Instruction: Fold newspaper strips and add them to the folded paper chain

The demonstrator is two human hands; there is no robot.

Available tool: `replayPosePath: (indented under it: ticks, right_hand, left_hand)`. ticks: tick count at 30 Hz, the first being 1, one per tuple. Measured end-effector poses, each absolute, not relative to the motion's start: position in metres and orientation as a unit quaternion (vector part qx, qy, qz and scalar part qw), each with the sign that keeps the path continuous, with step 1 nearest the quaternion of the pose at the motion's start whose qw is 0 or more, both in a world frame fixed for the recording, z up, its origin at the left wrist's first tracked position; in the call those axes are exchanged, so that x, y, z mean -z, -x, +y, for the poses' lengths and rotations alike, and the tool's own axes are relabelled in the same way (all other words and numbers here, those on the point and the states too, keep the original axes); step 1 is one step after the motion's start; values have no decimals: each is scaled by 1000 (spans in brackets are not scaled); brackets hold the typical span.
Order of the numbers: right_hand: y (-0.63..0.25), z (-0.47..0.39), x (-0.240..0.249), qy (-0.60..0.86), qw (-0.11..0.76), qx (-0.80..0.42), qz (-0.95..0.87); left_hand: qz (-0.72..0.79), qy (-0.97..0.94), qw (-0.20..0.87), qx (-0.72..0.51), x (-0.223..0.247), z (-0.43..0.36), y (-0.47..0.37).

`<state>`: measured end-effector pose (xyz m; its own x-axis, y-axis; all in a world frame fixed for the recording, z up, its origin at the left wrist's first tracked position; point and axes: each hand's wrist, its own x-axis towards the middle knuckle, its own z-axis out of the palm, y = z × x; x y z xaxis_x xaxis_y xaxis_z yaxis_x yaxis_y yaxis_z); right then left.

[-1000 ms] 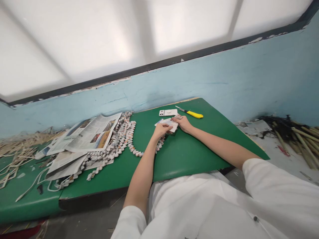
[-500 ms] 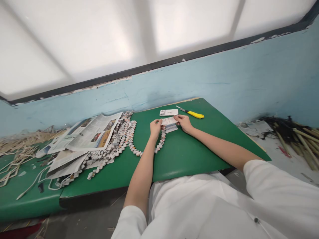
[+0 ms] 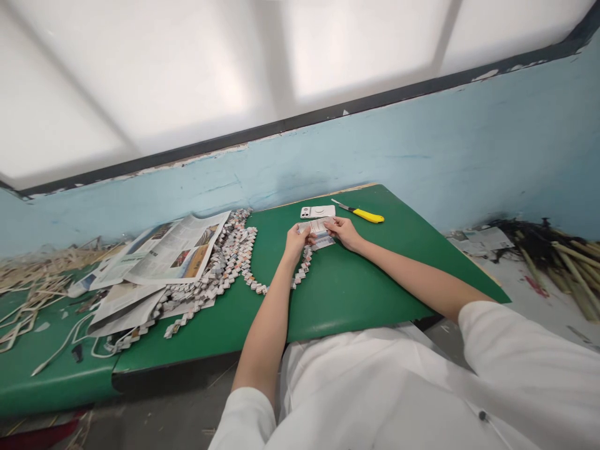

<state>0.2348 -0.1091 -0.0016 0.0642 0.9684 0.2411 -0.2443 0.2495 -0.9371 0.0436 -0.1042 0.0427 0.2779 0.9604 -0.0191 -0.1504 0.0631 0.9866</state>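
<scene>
Between my two hands is a small piece of printed newspaper (image 3: 319,227), held above the green table (image 3: 356,275). My left hand (image 3: 299,240) pinches its left side, and my right hand (image 3: 344,232) grips its right side. Another paper piece (image 3: 324,242) lies just below, partly covered by the held one. A folded-paper chain (image 3: 303,270) curves over the table; its end lies by my left hand, and my left forearm covers part of it. Just beyond my hands lie a white phone (image 3: 317,212) and a yellow-handled knife (image 3: 368,215).
On the left, newspaper sheets (image 3: 178,250) cover part of a heap of folded-paper chains (image 3: 229,262). A white cable (image 3: 56,359) and pale strips (image 3: 28,294) lie farther left. A blue wall (image 3: 398,150) stands behind. Poles (image 3: 574,269) lie at the far right.
My left hand has moved slightly right and my fingers have shifted inward along the paper. The held piece now shows less of its width. The chain, phone and knife have stayed put.
</scene>
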Motion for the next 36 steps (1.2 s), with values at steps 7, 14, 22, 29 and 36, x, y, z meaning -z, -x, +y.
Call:
replayPosePath:
  ticks: [7,14,22,29,36]
  right_hand:
    - [-238,-112,-3,324,651,-535,-429]
    - [-239,-113,-5,315,666,-531,-419]
    - [-236,-115,-5,304,657,-528,-444]
    - [-230,-118,-11,291,654,-564,-412]
    - [-224,-124,-5,333,607,-492,-528]
  left_hand:
    - [373,-481,663,-436,-47,-103,-43]
    - [345,-473,702,-407,-57,-108,-38]
    - [361,-577,678,-278,-51,-117,-45]
    - [324,-609,656,-307,-41,-116,-53]
    - [287,-607,680,-295,-41,-121,-56]
